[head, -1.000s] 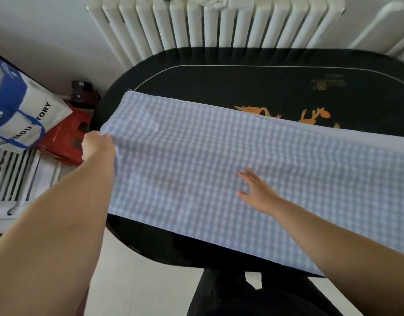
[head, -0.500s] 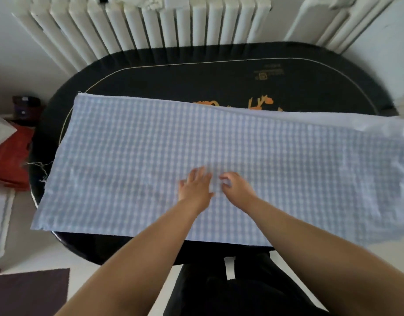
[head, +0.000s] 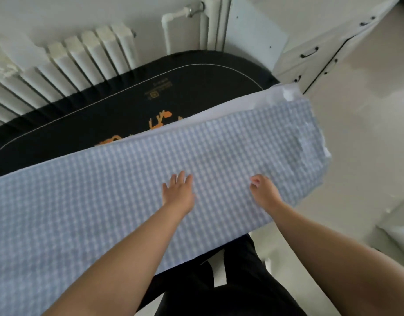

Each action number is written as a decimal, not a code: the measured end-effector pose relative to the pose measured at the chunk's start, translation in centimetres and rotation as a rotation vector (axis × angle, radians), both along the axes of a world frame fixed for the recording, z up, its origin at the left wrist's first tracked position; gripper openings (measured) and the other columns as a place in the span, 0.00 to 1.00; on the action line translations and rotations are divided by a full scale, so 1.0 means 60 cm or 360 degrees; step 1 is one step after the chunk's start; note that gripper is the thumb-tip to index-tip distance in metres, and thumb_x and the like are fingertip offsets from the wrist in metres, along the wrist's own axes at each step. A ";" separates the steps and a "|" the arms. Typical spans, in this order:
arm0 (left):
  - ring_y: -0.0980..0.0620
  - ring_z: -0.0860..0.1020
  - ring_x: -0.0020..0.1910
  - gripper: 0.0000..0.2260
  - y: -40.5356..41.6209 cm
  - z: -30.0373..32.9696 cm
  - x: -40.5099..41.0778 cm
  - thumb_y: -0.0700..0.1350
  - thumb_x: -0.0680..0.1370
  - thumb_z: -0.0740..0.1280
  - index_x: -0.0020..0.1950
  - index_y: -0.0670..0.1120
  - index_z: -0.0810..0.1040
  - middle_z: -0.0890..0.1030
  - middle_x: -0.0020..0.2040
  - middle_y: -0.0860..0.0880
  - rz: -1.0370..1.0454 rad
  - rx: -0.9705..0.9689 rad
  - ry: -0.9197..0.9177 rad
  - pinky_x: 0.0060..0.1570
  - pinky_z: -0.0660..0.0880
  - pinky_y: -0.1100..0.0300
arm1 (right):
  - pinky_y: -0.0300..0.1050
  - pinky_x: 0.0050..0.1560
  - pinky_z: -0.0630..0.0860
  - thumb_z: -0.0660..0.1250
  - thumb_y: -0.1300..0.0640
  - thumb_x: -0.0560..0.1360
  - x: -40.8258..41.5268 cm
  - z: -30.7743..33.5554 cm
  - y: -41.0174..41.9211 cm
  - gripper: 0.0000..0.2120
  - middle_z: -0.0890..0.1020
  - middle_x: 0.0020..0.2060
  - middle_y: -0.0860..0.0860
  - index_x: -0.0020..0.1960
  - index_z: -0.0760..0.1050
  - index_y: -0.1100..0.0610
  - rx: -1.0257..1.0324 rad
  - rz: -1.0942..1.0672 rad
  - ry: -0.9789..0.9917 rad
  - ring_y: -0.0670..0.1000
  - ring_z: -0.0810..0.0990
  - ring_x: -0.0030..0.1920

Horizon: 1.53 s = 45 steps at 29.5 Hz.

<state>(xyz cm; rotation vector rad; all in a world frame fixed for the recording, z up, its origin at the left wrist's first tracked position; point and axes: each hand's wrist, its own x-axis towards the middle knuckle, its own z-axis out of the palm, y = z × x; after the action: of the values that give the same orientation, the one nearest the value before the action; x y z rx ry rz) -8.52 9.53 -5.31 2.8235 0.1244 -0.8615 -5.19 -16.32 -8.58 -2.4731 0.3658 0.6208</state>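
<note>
Checked cloth (head: 93,201), counting one piece only: lying spread flat along the near side of one black table (head: 82,124), hanging a little over the near edge and past the right end. Showing one plain white strip (head: 242,106) along the far edge. Counting two hands, both on top of the cloth, near its middle and apart from each other. Left hand (head: 178,192): lying palm down, fingers (head: 181,177) straight and a little spread, gripping nothing, pressing on the fabric. Right hand (head: 263,192): fingers (head: 255,181) bending down at the tips and touching the fabric; not possible to tell whether pinching it, because of blur. Cloth passing under both palms and reaching far to the left and to the right of the fingers. Standing behind the table, one white radiator (head: 82,58).
</note>
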 end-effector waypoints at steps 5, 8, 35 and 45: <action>0.45 0.45 0.77 0.27 -0.115 0.009 0.100 0.48 0.82 0.57 0.78 0.52 0.47 0.43 0.79 0.50 -0.0134 -0.0005 -0.0008 0.73 0.51 0.43 | 0.45 0.47 0.70 0.57 0.56 0.78 0.059 0.024 -0.123 0.14 0.73 0.63 0.51 0.63 0.72 0.51 0.0093 -0.0293 -0.0183 0.53 0.77 0.55; 0.45 0.44 0.77 0.30 -0.166 0.012 0.154 0.51 0.81 0.59 0.78 0.51 0.44 0.41 0.79 0.50 -0.0157 0.0083 -0.0027 0.74 0.51 0.44 | 0.44 0.49 0.68 0.59 0.55 0.78 0.108 0.039 -0.191 0.13 0.72 0.63 0.50 0.62 0.72 0.51 0.0015 -0.0288 -0.0361 0.53 0.76 0.57; 0.41 0.70 0.55 0.27 -0.299 -0.035 0.436 0.55 0.70 0.74 0.61 0.43 0.69 0.69 0.58 0.43 -0.0044 0.0433 -0.0842 0.63 0.64 0.43 | 0.38 0.30 0.71 0.70 0.51 0.72 0.510 0.005 -0.363 0.18 0.78 0.45 0.50 0.59 0.72 0.55 0.0738 -0.0655 -0.0045 0.48 0.78 0.38; 0.46 0.72 0.66 0.24 -0.274 -0.038 0.352 0.57 0.74 0.68 0.65 0.45 0.72 0.76 0.65 0.48 -0.0122 -0.0139 -0.0759 0.70 0.60 0.47 | 0.42 0.41 0.78 0.62 0.72 0.70 0.439 0.092 -0.369 0.16 0.84 0.33 0.51 0.35 0.82 0.56 0.1334 -0.0087 0.0445 0.49 0.82 0.35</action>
<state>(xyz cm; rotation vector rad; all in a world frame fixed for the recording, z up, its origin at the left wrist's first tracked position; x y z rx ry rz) 12.57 -6.94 -7.61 2.8726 -0.0868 -0.1810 21.13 -38.43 -3.04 -1.5790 0.2105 0.8799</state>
